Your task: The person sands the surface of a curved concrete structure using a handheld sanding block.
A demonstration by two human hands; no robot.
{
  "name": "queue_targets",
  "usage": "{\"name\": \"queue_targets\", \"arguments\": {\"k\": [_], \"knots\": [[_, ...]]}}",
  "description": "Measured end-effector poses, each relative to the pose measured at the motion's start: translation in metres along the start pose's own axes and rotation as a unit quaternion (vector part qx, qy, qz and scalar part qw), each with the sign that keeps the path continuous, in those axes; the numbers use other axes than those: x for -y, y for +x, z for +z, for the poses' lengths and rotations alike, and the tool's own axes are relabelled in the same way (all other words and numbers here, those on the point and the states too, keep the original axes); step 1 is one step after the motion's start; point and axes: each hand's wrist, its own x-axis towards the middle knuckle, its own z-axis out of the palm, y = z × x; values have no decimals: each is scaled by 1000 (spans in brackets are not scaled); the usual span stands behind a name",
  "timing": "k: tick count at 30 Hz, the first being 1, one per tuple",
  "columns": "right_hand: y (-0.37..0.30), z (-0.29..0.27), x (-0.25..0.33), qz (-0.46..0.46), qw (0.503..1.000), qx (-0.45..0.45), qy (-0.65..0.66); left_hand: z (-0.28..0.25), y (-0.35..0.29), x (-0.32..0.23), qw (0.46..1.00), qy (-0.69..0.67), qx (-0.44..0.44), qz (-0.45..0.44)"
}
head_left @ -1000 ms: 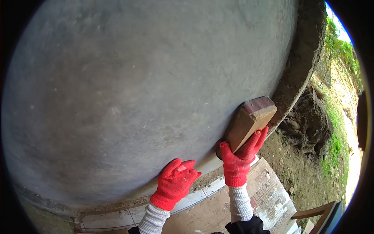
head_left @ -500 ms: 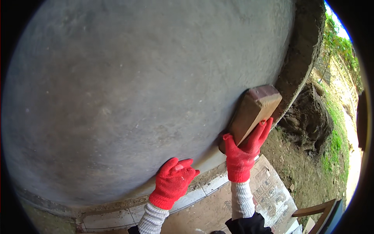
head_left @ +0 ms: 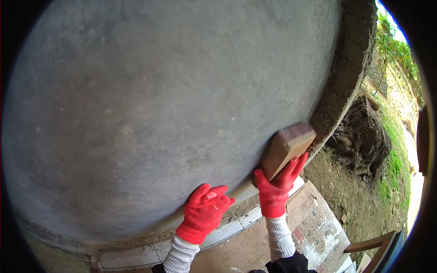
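Observation:
My right hand (head_left: pixel 276 193), in a red knit glove, grips a long wooden block (head_left: pixel 288 150) with a reddish-brown end. Thumb and fingers wrap its lower part. The block is tilted, its far side against the smooth grey plastered wall (head_left: pixel 150 100) close to the wall's right edge; the face toward the wall is hidden. My left hand (head_left: pixel 207 214), gloved the same way, is at the lower part of the wall with nothing in it. Its fingers are loosely bent and apart, and whether they touch the wall I cannot tell.
A rough brown wall edge (head_left: pixel 348 68) runs down the right. Beyond it are a dark stump-like lump (head_left: pixel 364 136) and grassy ground (head_left: pixel 393 168). White tiles (head_left: pixel 225 232) line the wall's foot. A stained, patterned board (head_left: pixel 318 223) lies below, near a wooden frame (head_left: pixel 375 245).
My right hand and the wooden block have moved down and slightly left along the wall. My left hand stays in nearly the same place.

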Motion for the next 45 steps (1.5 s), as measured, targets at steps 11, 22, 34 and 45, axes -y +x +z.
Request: {"name": "queue_targets", "arguments": {"k": [11, 22, 34, 45], "knots": [[-136, 9, -47, 54, 994, 93, 20, 17, 2, 0, 997, 72, -9, 37], [-4, 5, 8, 10, 1000, 3, 14, 12, -4, 8, 996, 66, -43, 32], [25, -8, 18, 4, 999, 10, 33, 9, -1, 2, 997, 78, -17, 17], [-137, 8, -56, 6, 998, 66, 10, 20, 3, 2, 997, 31, -55, 40]]}}
